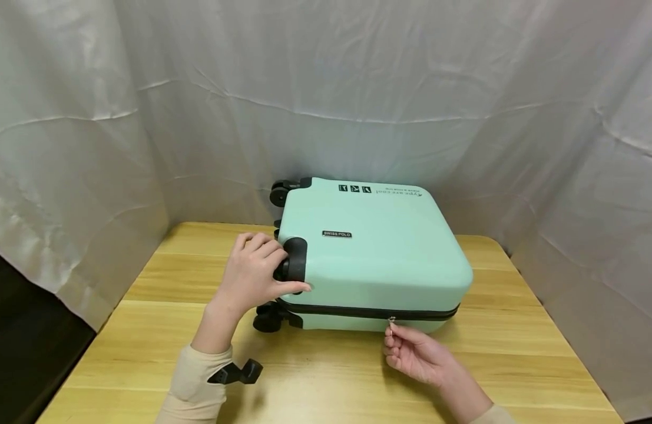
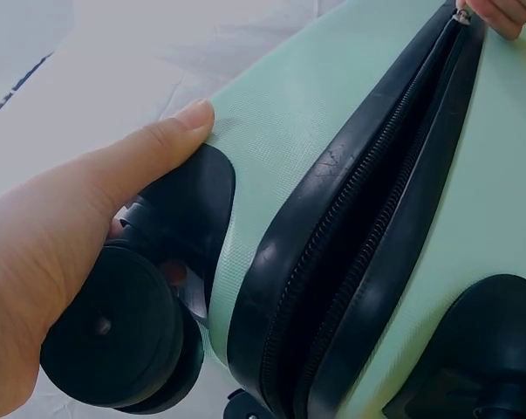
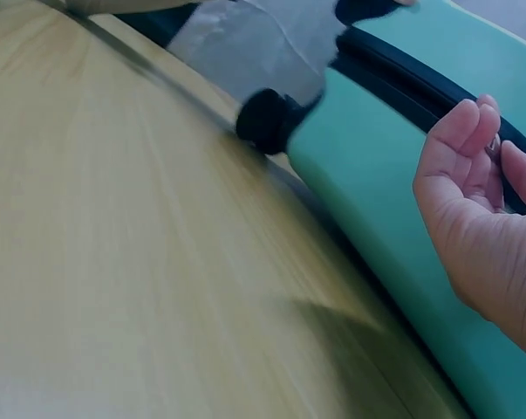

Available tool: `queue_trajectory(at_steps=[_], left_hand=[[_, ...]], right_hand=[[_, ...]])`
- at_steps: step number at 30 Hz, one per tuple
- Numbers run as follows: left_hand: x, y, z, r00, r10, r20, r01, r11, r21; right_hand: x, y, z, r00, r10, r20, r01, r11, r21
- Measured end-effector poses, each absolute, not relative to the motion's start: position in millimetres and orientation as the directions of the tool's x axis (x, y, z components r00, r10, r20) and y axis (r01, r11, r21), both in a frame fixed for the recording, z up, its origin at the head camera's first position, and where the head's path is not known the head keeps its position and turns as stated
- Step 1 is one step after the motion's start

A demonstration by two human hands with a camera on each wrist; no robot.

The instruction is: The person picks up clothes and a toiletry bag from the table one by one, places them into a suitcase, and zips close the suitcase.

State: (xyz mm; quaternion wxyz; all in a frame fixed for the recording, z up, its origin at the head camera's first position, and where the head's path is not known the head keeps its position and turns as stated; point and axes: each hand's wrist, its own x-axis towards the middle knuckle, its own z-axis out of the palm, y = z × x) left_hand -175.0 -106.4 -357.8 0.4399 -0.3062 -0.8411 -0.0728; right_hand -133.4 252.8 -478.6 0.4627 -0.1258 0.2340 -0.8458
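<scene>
While the mint suitcase point(image 1: 373, 253) lies flat on the table point(image 1: 145, 330), our left hand point(image 1: 254, 274) grips its corner wheel point(image 2: 114, 340) to steady it, and our right hand point(image 1: 416, 353) pinches the zipper pull point(image 1: 391, 321) on its near side.

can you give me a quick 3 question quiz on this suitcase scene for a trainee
1. True or false: the suitcase lies flat on the wooden table.
2. What does the left hand grip?
A. the zip pull
B. a wheel housing at the case's corner
C. the white cloth
3. Fill in: the right hand pinches the ____ on the black zip band along the case's near edge.

Key
1. True; its broad mint face points up and its wheels stick out to the side.
2. B; the fingers wrap the black wheel and the thumb presses the shell.
3. zip pull.
</scene>
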Motion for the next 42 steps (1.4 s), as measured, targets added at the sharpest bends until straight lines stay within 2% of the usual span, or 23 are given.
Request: queue_trajectory(at_steps=[8, 13, 17, 25, 30, 42], left_hand=[[-175.7, -105.6, -359.1, -0.433, 0.465, 0.772, 0.576, 0.802, -0.160], [-175.9, -106.1, -359.0, -0.408, 0.464, 0.786, 0.583, 0.795, -0.166], [-177.4, -105.2, -358.4, -0.393, 0.471, 0.790, 0.587, 0.790, -0.179], [-175.6, -105.6, -358.4, -0.401, 0.473, 0.784, 0.582, 0.793, -0.180], [-175.9, -106.0, -359.6, -0.395, 0.472, 0.788, 0.581, 0.793, -0.183], [-177.3, -105.1, -360.6, -0.402, 0.474, 0.784, 0.611, 0.776, -0.156]], right_hand=[[-135.2, 239.0, -477.2, -0.530, -0.847, -0.040, 0.720, -0.424, -0.549], [-136.6, 230.3, -476.3, -0.534, -0.843, -0.058, 0.713, -0.413, -0.566], [-139.4, 220.5, -474.0, -0.518, -0.852, -0.083, 0.718, -0.380, -0.583], [-141.1, 210.4, -474.8, -0.482, -0.871, -0.093, 0.744, -0.351, -0.568], [-140.9, 203.6, -476.1, -0.488, -0.870, -0.066, 0.728, -0.364, -0.582], [-141.6, 185.0, -472.7, -0.489, -0.860, -0.144, 0.749, -0.329, -0.576]])
